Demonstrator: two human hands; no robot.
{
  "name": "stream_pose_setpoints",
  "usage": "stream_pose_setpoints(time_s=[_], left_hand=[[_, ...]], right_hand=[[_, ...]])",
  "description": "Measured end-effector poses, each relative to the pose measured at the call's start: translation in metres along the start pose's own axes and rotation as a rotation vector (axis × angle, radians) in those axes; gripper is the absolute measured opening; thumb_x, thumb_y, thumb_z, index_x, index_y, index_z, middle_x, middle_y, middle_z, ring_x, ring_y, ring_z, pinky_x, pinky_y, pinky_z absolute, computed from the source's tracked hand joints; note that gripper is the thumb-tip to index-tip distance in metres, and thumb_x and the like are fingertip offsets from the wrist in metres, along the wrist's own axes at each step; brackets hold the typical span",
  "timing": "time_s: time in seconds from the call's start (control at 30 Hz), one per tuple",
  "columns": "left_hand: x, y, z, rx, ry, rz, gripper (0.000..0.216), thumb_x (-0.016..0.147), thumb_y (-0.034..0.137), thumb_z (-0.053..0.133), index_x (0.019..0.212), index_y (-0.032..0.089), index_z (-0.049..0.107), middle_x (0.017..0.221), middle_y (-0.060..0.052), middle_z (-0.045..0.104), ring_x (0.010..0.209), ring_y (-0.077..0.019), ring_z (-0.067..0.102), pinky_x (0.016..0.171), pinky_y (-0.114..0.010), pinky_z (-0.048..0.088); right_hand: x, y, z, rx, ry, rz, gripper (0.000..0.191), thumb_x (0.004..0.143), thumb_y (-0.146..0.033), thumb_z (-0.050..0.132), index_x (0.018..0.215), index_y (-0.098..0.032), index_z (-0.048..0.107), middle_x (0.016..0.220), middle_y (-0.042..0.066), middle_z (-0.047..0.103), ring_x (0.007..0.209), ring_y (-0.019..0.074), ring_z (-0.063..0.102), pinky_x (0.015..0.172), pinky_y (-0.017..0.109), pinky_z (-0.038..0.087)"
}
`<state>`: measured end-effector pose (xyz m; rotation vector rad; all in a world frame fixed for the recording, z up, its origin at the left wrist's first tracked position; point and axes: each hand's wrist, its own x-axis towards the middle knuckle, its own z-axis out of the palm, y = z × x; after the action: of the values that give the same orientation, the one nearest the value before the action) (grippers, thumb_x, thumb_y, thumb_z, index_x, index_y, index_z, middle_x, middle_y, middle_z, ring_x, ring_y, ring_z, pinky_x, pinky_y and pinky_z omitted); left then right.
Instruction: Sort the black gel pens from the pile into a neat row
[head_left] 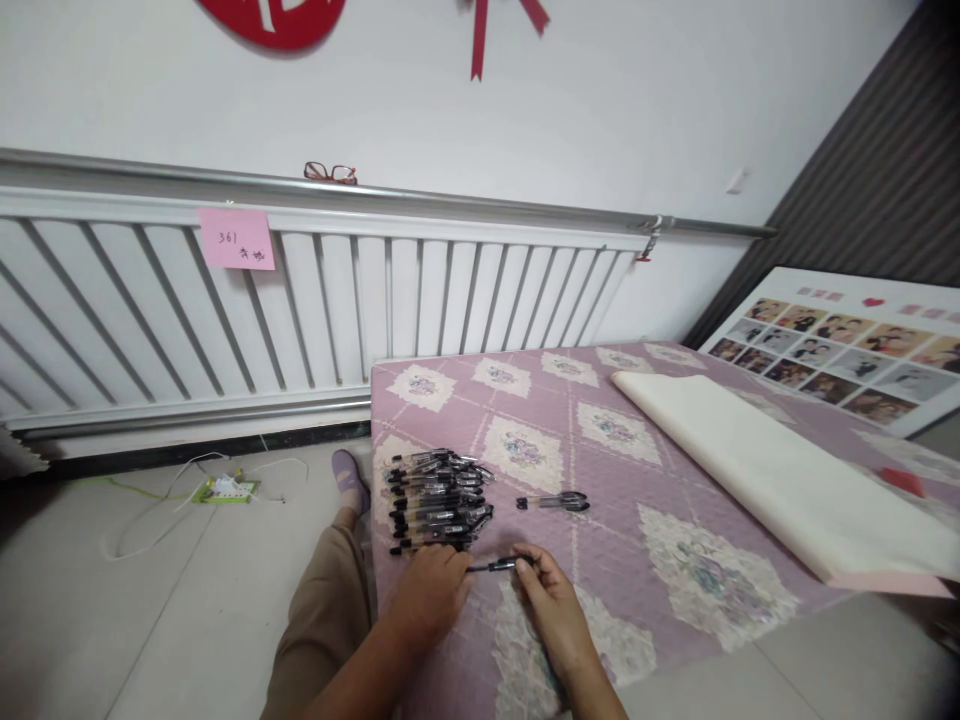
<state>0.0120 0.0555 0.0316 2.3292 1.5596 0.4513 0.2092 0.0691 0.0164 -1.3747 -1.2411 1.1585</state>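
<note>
Black pen [501, 565] between left hand [431, 592], right hand [551, 600]

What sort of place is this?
Probably a bedroom at home: a bed with a quilted purple cover, a white radiator along the wall, and a board of photos at the right. The left hand and right hand hold a pen.

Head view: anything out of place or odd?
Red-framed glasses sit balanced on the pipe above the radiator, an odd perch. A power strip lies on the floor with loose cables. On the quilted cover, stray pens lie apart from the pen pile. Nothing looks spilled or damaged.
</note>
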Motion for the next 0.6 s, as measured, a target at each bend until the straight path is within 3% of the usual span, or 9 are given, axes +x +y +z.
stream_pose_setpoints(time_s=[0.23, 0.6], left_hand=[[0.002, 0.000, 0.001, -0.009, -0.027, 0.015, 0.020, 0.096, 0.026, 0.044, 0.104, 0.021, 0.062, 0.101, -0.004, 0.064, 0.097, -0.0212, 0.056, 0.086, -0.032, 0.042], [0.004, -0.005, 0.000, -0.080, -0.024, 0.020, 0.018, 0.096, 0.020, 0.043, 0.097, 0.021, 0.061, 0.100, -0.002, 0.063, 0.098, -0.0175, 0.054, 0.087, -0.027, 0.040]], right_hand=[[0.004, 0.000, 0.006, -0.055, -0.025, -0.078, 0.030, 0.073, -0.043, 0.064, 0.091, -0.020, 0.064, 0.069, -0.002, 0.059, 0.065, 0.0165, 0.052, 0.063, 0.027, 0.041], [0.000, -0.014, 0.003, -0.109, -0.136, -0.064, 0.023, 0.074, -0.041, 0.062, 0.083, -0.020, 0.066, 0.069, -0.001, 0.063, 0.065, 0.0165, 0.054, 0.063, 0.026, 0.042]])
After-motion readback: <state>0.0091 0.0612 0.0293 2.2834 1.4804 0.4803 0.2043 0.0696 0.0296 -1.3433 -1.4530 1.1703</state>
